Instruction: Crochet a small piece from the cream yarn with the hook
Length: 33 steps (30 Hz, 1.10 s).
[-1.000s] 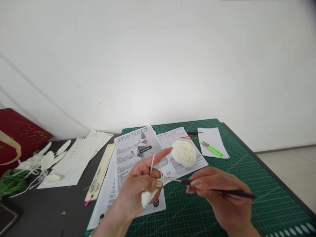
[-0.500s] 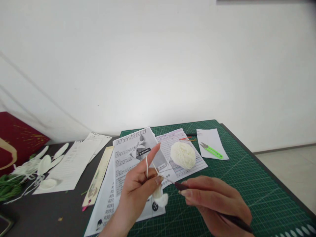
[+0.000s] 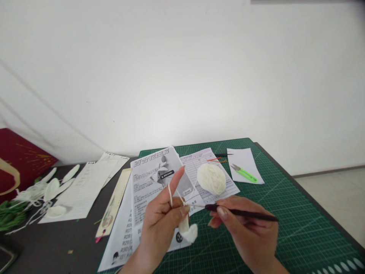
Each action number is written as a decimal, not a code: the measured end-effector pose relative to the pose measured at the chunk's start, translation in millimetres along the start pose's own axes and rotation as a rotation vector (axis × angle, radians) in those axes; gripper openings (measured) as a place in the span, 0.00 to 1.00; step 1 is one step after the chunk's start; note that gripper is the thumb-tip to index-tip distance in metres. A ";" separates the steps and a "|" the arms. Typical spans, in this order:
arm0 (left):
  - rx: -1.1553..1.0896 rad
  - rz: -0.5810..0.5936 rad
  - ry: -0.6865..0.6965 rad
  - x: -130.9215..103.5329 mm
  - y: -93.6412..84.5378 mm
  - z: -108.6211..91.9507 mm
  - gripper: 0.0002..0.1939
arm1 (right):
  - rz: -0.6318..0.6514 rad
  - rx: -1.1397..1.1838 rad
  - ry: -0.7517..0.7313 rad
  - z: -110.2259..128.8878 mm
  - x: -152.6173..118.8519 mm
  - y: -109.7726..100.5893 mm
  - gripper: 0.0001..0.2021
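Left hand [image 3: 161, 222] pinches white crochet piece [image 3: 189, 233], nearside-left of yarn ball [image 3: 211, 179]; yarn strand [image 3: 170, 196] over its index finger. Right hand [image 3: 249, 232] grips dark-handled hook [image 3: 248, 214], nearside of ball, tip at the piece. Green snips [image 3: 245, 174] right of ball, lined sheet [image 3: 191, 163] under it, printed sheet [image 3: 149, 196] left.

At 12 o'clock we have a white wall [image 3: 182, 72]. At 4 o'clock we locate green-handled snips [image 3: 245, 174] resting on a white sheet [image 3: 248, 161]. At 8 o'clock we identify loose notepaper [image 3: 82, 190] and, farther out, a green yarn bundle [image 3: 11, 215].
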<state>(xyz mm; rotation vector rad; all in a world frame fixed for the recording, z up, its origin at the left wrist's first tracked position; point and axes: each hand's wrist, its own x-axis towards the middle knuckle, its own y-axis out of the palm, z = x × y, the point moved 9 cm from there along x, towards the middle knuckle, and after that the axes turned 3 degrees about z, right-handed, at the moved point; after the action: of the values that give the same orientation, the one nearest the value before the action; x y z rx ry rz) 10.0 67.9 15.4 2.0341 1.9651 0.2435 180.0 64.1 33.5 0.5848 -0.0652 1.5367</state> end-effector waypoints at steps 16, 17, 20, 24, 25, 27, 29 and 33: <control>-0.217 0.061 -0.070 1.5 9.6 -0.4 0.32 | 0.030 0.123 0.049 -1.4 2.6 -0.9 0.08; -0.223 0.063 -0.076 1.7 9.6 -0.2 0.32 | 0.051 0.115 0.029 0.7 3.3 -0.3 0.08; -0.235 0.071 -0.101 2.3 9.9 1.3 0.31 | 0.122 0.074 -0.015 6.4 6.6 1.9 0.07; -0.227 0.084 -0.134 3.3 9.7 3.5 0.33 | 0.195 0.029 -0.066 13.8 10.7 3.7 0.06; -0.226 0.095 -0.141 3.8 10.0 3.9 0.33 | 0.212 0.015 -0.074 15.3 11.3 4.2 0.06; -0.232 0.129 -0.155 5.0 11.2 5.3 0.32 | 0.249 -0.021 -0.095 18.5 11.6 5.6 0.07; -0.260 0.171 -0.161 6.4 12.8 6.8 0.32 | 0.273 -0.060 -0.129 22.6 11.4 6.4 0.08; -0.368 0.278 -0.156 7.9 19.0 8.7 0.32 | 0.288 -0.106 -0.197 29.8 10.8 6.7 0.10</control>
<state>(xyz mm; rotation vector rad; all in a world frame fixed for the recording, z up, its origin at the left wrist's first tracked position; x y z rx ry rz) 31.1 74.6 12.8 2.0029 1.4203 0.4559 183.8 61.8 65.6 0.6618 -0.3939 1.7363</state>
